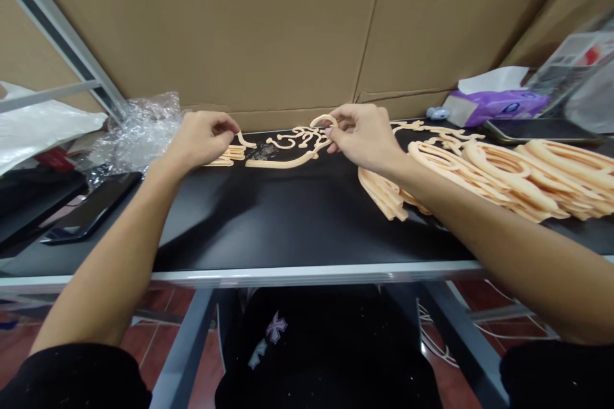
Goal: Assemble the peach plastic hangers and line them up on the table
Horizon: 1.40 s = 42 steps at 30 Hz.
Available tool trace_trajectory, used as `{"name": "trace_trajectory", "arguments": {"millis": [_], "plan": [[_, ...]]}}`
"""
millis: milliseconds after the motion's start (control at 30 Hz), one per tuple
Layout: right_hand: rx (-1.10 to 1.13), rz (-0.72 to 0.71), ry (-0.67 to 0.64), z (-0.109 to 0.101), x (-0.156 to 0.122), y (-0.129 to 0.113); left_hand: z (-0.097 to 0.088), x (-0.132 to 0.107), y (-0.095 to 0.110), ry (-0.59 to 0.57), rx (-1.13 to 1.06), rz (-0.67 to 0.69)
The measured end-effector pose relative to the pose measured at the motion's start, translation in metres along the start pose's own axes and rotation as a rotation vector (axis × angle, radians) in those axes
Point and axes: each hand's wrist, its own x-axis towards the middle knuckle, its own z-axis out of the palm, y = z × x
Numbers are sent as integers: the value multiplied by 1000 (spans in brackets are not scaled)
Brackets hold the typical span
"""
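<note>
My left hand [204,136] is closed in a pinch on a small curved peach-coloured strip [245,141] at the far side of the black table [288,217]. My right hand [362,134] pinches a curved peach piece [323,119] that arches up from a loose tangle of thin peach offcuts [292,144] lying between the two hands. A short stack of flat peach strips [229,154] lies just beside the left hand.
Stacks of peach rings and curved pieces [518,176] fill the table's right side. A purple tissue pack [494,105] and a dark tray [542,131] sit behind them. Crumpled clear plastic [139,128] and a black phone [91,208] lie at left. Cardboard [268,25] walls the back.
</note>
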Motion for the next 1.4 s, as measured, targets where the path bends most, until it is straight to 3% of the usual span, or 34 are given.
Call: {"name": "trace_trajectory", "arguments": {"millis": [133, 267, 467, 667, 867, 1000, 1100, 1233, 1300, 1400], "plan": [[-114, -58, 39, -1, 1, 4, -9, 3, -20, -231, 192, -88], [-180, -121, 59, 1, 2, 9, -4, 4, -19, -414, 297, -87], [-218, -128, 50, 2, 1, 10, 9, 5, -17, -476, 394, -100], [-263, -113, 54, 2, 1, 9, 15, 5, -27, -419, 414, -116], [-261, -98, 44, 2, 0, 8, 21, 7, -37, -436, 400, -105], [-274, -99, 44, 2, 0, 8, 20, 7, -36, -320, 291, -68], [-262, -104, 48, 1, 1, 6, 19, 4, -22, -98, 133, 23], [-196, -67, -6, 2, 0, 2, 27, -1, 12, 203, -306, 107], [-169, -50, -45, 3, 0, 1, 31, -4, 28, 257, -541, 122], [-171, -49, -86, 5, 0, 1, 30, -5, 41, 306, -679, 127]]}}
